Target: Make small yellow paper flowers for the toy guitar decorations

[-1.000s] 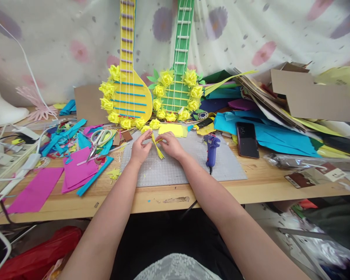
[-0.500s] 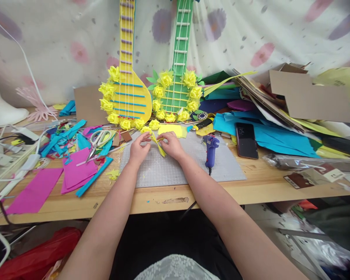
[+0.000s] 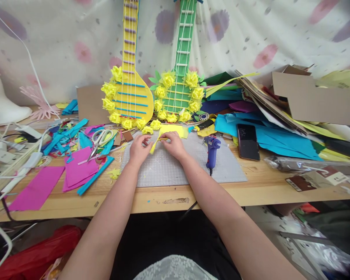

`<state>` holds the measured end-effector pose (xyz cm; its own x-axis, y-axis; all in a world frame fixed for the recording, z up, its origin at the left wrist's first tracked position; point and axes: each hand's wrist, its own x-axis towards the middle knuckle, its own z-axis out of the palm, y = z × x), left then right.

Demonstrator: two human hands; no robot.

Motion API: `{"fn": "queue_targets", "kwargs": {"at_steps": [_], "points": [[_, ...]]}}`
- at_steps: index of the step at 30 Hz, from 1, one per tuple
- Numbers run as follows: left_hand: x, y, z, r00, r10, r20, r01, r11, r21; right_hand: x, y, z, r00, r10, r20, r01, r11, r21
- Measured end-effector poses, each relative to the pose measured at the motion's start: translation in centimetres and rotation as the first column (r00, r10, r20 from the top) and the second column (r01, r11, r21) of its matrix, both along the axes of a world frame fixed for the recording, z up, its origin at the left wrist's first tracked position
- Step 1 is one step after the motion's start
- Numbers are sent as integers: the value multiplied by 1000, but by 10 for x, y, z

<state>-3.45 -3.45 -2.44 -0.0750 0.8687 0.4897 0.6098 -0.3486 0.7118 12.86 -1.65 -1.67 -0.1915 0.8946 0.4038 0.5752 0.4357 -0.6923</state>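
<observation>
A thin piece of yellow paper [image 3: 154,146] slants between my two hands over the grey cutting mat [image 3: 163,171]. My right hand [image 3: 173,145] pinches it near its upper end, with the fingers closed together. Just left of the paper is my left hand [image 3: 140,149], its fingers curved and apart and seemingly not gripping it. Behind the hands lie flat yellow paper sheets [image 3: 175,130] and a loose yellow paper flower [image 3: 147,130]. A blue glue gun [image 3: 211,152] stands on the mat to the right.
A yellow paper guitar [image 3: 137,93] and a green one [image 3: 179,89], both edged with yellow flowers, lean at the back. Scissors [image 3: 99,140], pink paper [image 3: 81,167] and scraps lie left. A phone [image 3: 247,142], blue paper [image 3: 286,136] and cardboard [image 3: 312,97] are at right.
The yellow paper has swung from slanting down right to slanting down left. The fingers of my left hand have come slightly away from its top. The whole view has shifted a little.
</observation>
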Motion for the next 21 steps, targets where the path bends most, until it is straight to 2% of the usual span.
{"fn": "queue_targets", "kwargs": {"at_steps": [4,8,12,15,19,21], "points": [[1,-1,3,995,-36,-96,41,998,48,0,1,-3,998,51,20,-52,998,23],[2,-2,5,946,-152,-286,196,971,133,1,0,-3,997,77,27,-78,996,33],[4,-2,8,915,-203,-348,265,954,139,0,-2,-1,987,153,48,-155,986,58],[6,-3,8,921,-158,-355,224,963,151,-1,-4,0,978,198,68,-203,977,71],[10,-3,6,949,-51,-311,92,989,119,-1,-4,0,982,178,58,-181,982,58],[11,-3,5,956,-29,-293,64,992,110,-1,-3,0,984,173,49,-175,983,61]]}}
